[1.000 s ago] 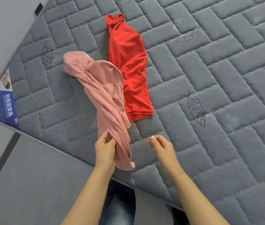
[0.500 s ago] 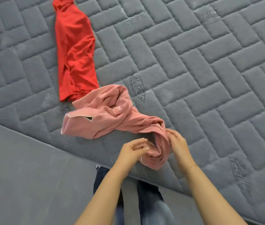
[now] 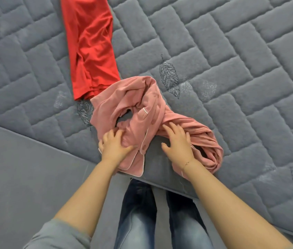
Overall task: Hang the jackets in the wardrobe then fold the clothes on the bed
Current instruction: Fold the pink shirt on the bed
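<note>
A pink buttoned garment (image 3: 124, 99) with white piping lies twisted and bunched at the near edge of the grey quilted mattress (image 3: 232, 69). My left hand (image 3: 114, 146) is on its left part near the buttons, fingers curled into the fabric and the thumb spread across it. My right hand (image 3: 176, 142) lies with fingers spread on the twisted right part of the same garment. A red garment (image 3: 92, 47) lies in a long narrow strip on the mattress just beyond the pink one, its lower end touching or nearly touching it.
The mattress edge runs diagonally from the left down to the lower right. Grey floor (image 3: 25, 168) lies to the left. My legs in blue jeans (image 3: 138, 212) stand against the bed edge below my hands.
The pink garment went from hanging in my left hand to lying on the mattress edge. Both hands have come down onto it, and the view has shifted right.
</note>
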`<state>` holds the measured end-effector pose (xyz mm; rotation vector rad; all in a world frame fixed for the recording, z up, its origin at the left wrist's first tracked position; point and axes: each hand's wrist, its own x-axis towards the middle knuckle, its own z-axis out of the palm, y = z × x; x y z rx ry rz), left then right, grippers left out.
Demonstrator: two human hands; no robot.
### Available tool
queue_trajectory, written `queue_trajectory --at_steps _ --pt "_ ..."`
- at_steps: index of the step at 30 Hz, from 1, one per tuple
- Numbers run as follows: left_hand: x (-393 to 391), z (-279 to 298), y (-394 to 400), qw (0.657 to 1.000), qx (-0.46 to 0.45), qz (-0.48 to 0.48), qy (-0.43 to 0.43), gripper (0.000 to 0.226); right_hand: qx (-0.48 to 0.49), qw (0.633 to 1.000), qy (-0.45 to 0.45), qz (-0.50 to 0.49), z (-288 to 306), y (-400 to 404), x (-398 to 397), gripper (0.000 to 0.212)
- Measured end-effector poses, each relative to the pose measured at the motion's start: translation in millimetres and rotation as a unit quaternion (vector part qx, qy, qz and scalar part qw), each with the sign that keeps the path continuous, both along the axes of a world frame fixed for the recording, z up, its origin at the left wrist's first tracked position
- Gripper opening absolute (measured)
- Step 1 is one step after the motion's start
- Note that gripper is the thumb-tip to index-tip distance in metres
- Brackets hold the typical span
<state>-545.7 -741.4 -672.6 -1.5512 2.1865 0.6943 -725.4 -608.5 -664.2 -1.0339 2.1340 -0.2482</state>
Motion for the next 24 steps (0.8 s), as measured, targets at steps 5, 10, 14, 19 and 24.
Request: queue_trajectory --at_steps 5,10,14,19,24 --pt "-1.3 -4.3 -20.6 0.987 0.053 -0.073 0.132 0.041 0.118 0.987 0.086 0.06 -15.1 14.0 -15.7 0.079" --pt "-0.8 35.2 -39.4 0.898 0.279 0.122 0.318 0.026 -0.049 0.994 0.021 -0.094 -1.0 24.9 5.3 0.052" --pt "-6.9 55.4 -40.5 0.708 0.474 0.389 0.35 0.033 -0.188 0.884 -0.295 -0.31 41.8 7.1 57.7 0.015" --pt "-10.7 74.8 -16.9 0.626 0.479 0.469 0.399 0.059 -0.242 0.742 -0.354 -0.515 69.1 -14.2 98.0 0.008" --pt "16.4 94.9 -1.5 0.724 0.494 0.289 0.386 0.112 -0.286 0.758 -0.318 -0.493 94.7 -14.7 89.2 0.018"
